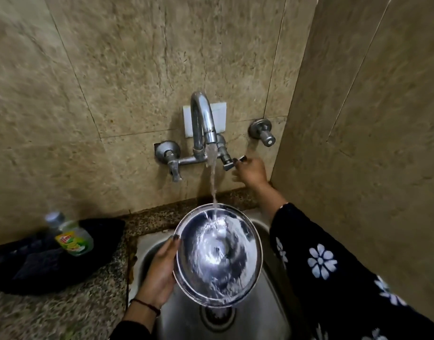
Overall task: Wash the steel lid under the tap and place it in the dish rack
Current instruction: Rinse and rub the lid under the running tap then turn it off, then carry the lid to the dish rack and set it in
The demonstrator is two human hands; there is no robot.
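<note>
The left hand [159, 273] grips the steel lid [219, 256] by its rim under the tap [203, 123]; the blurred right hand [250, 171] pinches the tap handle [235, 161], its fingers hard to make out.

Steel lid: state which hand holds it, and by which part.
The left hand has its grip on the steel lid at its left rim, under the running water. The right hand is at the tap handle.
</note>
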